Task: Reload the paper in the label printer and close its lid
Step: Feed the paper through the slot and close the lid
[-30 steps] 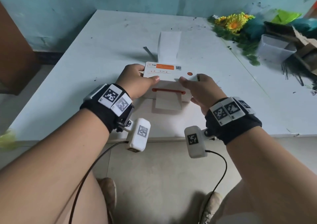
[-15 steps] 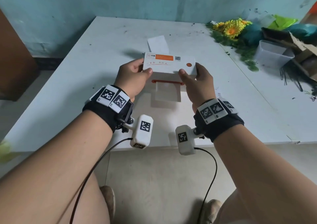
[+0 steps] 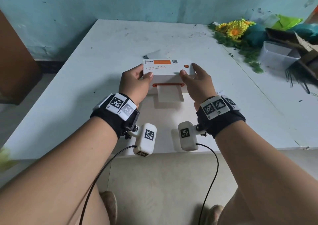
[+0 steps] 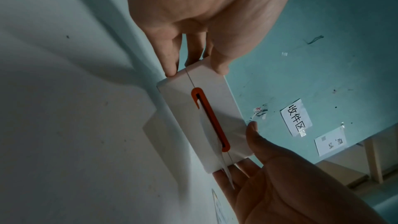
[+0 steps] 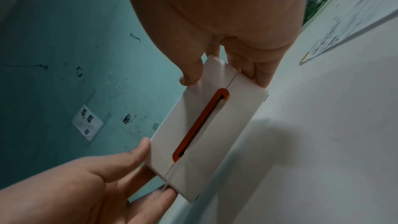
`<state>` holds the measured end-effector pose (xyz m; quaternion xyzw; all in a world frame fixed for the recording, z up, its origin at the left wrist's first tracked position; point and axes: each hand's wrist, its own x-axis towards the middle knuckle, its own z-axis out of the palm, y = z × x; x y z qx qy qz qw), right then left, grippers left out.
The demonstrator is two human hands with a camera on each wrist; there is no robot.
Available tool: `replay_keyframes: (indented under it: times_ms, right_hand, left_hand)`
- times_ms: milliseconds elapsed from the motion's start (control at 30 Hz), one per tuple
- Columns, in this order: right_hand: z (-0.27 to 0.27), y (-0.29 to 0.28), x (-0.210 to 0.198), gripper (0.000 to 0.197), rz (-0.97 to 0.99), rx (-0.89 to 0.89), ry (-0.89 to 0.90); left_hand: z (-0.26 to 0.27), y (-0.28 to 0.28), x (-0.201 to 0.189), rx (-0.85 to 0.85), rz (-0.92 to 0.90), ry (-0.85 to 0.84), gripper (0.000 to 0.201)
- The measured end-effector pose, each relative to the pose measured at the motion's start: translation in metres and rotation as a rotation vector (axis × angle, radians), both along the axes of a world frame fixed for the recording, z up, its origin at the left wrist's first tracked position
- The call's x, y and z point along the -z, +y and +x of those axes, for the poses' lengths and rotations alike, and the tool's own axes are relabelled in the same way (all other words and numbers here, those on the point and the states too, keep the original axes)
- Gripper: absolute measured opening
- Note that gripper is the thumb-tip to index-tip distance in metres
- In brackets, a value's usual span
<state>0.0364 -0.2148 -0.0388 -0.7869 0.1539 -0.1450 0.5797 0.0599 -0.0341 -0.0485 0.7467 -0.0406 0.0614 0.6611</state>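
A white label printer with an orange paper slot sits on the white table, its lid down flat. A short strip of white paper sticks out of the slot onto the table. My left hand grips the printer's left end, thumb on the lid. At the opposite end my right hand grips it the same way. The wrist views show the printer held between both hands, with only a thin seam under the lid. More paper pokes out behind the printer.
Artificial sunflowers, a clear plastic tub and a torn cardboard box crowd the table's back right. A brown cabinet stands left of the table. The table's front edge lies just under my wrists.
The paper that stood tall behind the printer now shows only as a low corner. My hands have slid from the printer's front to its two ends, thumbs on the lid.
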Motion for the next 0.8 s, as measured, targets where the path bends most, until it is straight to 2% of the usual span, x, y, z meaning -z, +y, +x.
replay_keyframes:
  times_ms: [67, 200, 333, 433, 533, 667, 800]
  right_hand:
    - [0.001, -0.001, 0.0, 0.064, -0.01, -0.012, 0.038]
    - [0.002, -0.001, 0.0, 0.052, -0.002, -0.032, 0.068]
    - [0.009, 0.002, 0.004, 0.058, 0.069, -0.07, 0.086]
    - [0.014, 0.003, 0.009, 0.055, 0.116, -0.082, 0.048]
    - [0.014, 0.006, 0.007, 0.053, -0.071, -0.08, 0.009]
    - [0.015, 0.013, 0.007, 0.033, -0.42, -0.192, -0.004]
    - [0.011, 0.008, 0.0, 0.034, -0.472, -0.239, 0.031]
  left_hand:
    - [0.003, 0.001, 0.003, -0.016, 0.016, 0.003, 0.034]
    - [0.007, 0.002, 0.009, -0.059, 0.013, 0.034, 0.033]
    - [0.007, 0.0, 0.011, -0.072, 0.016, 0.049, 0.03]
    - [0.007, -0.002, 0.007, -0.091, 0.034, 0.047, 0.025]
    - [0.007, -0.002, 0.002, -0.162, 0.06, 0.033, 0.021]
    - [0.006, 0.0, 0.0, -0.148, 0.281, -0.011, 0.034]
    - [0.006, -0.004, -0.001, -0.066, 0.399, 0.02, 0.038]
